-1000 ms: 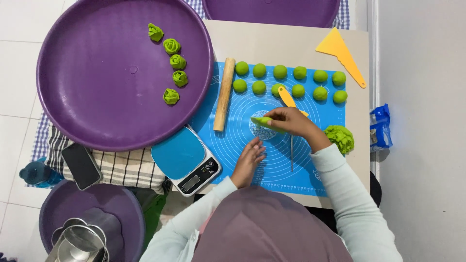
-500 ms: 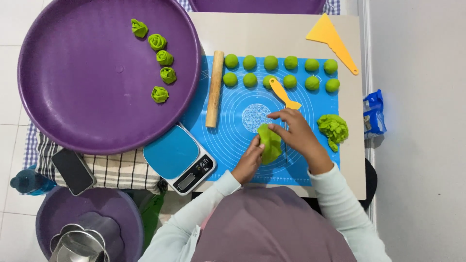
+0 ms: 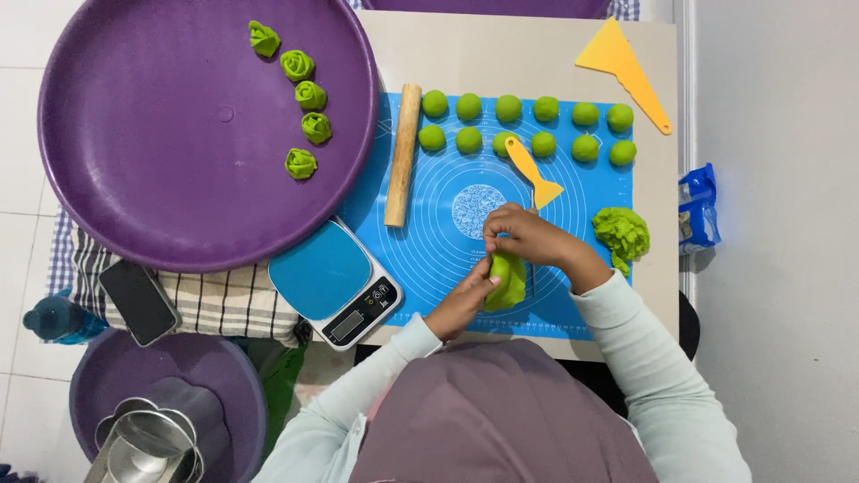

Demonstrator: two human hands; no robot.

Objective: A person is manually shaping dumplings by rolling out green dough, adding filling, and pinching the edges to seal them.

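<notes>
Both hands' fingers pinching green dough piece (image 3: 508,279), over blue mat (image 3: 447,241), beige table (image 3: 501,54), white tiled floor (image 3: 18,241)

— The mat (image 3: 447,241) looks like soft blue silicone, matt, with fine printed rings. And the roller?

— The rolling pin (image 3: 403,154) is bare pale wood, unvarnished and dull. The big purple tray (image 3: 134,179) is smooth plastic with a faint sheen.

— The green piece (image 3: 508,279) between the left hand (image 3: 461,304) and right hand (image 3: 528,237)?

— Soft dough, smooth and matt, like the balls (image 3: 528,125). The lump (image 3: 623,234) beside the mat is rougher, ragged.

— The scale (image 3: 335,282)?

— Glossy teal top, probably glass or plastic; hard to tell from here. The yellow scraper (image 3: 617,63) is matt plastic, the checked cloth (image 3: 215,300) woven fabric, the mould (image 3: 143,443) shiny metal.
</notes>
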